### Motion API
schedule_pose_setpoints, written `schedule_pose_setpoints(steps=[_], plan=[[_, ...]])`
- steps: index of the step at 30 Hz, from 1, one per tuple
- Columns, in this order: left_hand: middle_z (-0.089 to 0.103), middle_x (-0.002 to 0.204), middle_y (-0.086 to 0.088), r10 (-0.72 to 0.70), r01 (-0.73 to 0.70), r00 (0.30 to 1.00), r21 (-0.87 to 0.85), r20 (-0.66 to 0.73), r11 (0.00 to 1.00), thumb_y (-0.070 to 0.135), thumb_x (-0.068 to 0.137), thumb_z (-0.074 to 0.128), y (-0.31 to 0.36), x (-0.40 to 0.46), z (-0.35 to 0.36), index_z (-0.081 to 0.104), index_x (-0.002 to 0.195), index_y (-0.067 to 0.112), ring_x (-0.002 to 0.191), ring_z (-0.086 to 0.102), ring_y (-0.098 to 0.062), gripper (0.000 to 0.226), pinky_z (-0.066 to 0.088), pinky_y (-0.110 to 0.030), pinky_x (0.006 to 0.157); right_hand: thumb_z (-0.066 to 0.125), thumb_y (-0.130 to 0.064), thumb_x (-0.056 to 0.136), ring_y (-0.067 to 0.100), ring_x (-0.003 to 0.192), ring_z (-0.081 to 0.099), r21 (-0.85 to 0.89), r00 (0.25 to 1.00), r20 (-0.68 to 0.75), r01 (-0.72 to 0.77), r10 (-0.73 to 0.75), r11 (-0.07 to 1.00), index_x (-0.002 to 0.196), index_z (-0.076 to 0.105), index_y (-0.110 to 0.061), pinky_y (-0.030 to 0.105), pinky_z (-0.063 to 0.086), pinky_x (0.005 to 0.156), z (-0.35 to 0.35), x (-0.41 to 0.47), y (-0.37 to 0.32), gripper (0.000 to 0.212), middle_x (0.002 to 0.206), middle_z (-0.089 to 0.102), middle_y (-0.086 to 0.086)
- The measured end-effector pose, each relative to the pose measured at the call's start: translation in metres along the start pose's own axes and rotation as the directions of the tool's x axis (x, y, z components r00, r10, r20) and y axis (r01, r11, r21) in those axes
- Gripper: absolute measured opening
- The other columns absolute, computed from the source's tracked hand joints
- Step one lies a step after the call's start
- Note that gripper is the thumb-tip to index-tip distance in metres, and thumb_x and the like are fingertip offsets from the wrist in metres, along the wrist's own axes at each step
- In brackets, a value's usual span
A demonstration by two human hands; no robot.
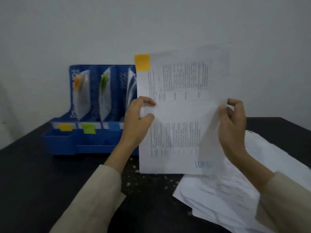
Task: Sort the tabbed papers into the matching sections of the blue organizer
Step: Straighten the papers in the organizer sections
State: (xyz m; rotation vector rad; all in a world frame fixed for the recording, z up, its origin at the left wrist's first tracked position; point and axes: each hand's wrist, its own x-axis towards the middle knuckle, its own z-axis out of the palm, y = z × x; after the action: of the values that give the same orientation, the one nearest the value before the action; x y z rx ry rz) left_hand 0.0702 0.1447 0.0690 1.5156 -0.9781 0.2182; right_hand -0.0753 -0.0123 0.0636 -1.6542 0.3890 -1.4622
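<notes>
Clearly the step in hand is filing the white printed sheet with the orange sticky tab [178,111], held upright in the air between both hands, in front of the right end of the blue plastic organizer [94,118]. The left hand [138,120] pinches the sheet's left edge at mid-height between thumb and curled fingers; the right hand [234,120] pinches the right edge the same way, with the paper bowing a little near it. The orange tab [142,62] sticks out at the sheet's top left corner.

To do this well, I would match that tab to the orange label [64,126] on the organizer's front rail, which marks the leftmost section, where a paper with an orange tab already stands. The sheet is over to the right of that slot, so it should travel left, stay taut and vertical, and go in bottom edge first so it does not buckle.

Remaining white papers [235,190] lie in a loose pile on the black table [33,174], under the right forearm.
</notes>
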Motion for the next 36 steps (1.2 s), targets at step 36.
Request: schedule_pose_setpoints(steps=[36], plan=[[0.066,0.117,-0.011,0.304,0.243,0.797,0.738,-0.522,0.630,-0.009,0.079,0.041,0.051,0.040,-0.324,0.072,0.105,0.017,0.109,0.060,-0.025,0.048,0.044,-0.021,0.093,0.040,-0.037,0.099,0.039,0.130,0.032,-0.270,0.518,0.843,0.641,-0.146,0.719,0.146,0.027,-0.024,0.044,0.037,0.098,0.312,0.003,-0.093,0.051,0.139,0.035,0.024]])
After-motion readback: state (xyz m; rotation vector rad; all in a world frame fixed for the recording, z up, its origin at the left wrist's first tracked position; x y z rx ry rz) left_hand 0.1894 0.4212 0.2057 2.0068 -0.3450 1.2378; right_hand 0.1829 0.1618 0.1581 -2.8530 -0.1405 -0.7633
